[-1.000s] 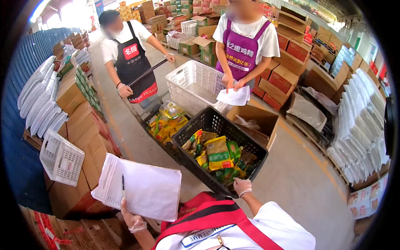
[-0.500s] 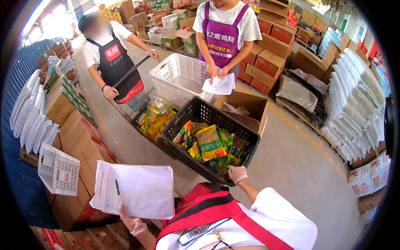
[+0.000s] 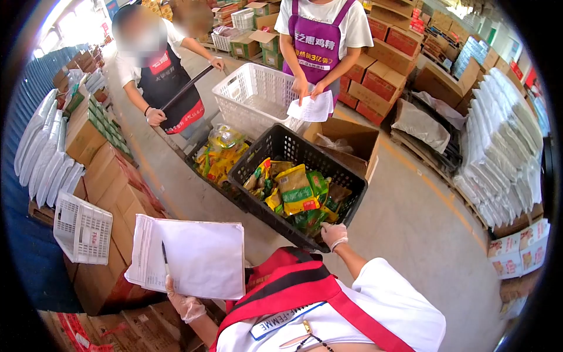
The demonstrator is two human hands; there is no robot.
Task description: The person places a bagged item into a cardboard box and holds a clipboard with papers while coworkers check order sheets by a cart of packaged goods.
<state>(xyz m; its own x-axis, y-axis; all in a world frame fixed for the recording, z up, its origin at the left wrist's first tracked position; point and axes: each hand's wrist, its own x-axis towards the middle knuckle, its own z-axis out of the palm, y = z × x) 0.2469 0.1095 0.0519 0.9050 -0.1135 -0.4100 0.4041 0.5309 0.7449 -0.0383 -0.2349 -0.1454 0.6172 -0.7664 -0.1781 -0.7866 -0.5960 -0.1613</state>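
Observation:
My left hand [image 3: 186, 303], in a clear plastic glove, is closed on the lower edge of a stack of papers [image 3: 205, 255]. A pen [image 3: 165, 258] lies across the sheets, its lower end by my fingers. My right hand [image 3: 334, 235], also gloved, has its fingers curled over the near rim of a black plastic crate [image 3: 275, 226]. Inside it are several yellow-and-green food packets [image 3: 295, 189]. More yellow packets [image 3: 220, 158] fill a dark crate behind it on the left. A white plastic crate [image 3: 258, 94] stands beyond both.
One person in a dark apron [image 3: 170, 88] holds a cart handle [image 3: 186, 88]. Another in a purple apron [image 3: 316, 44] holds a written sheet [image 3: 311, 108]. An open cardboard box [image 3: 366, 141] sits beside the black crate. Stacked sacks [image 3: 498, 146] and cartons [image 3: 120, 205] line both sides.
The view has shifted a little, and the papers sit slightly higher in it. Both my hands keep their holds. The person in purple has the sheet slightly further right in view.

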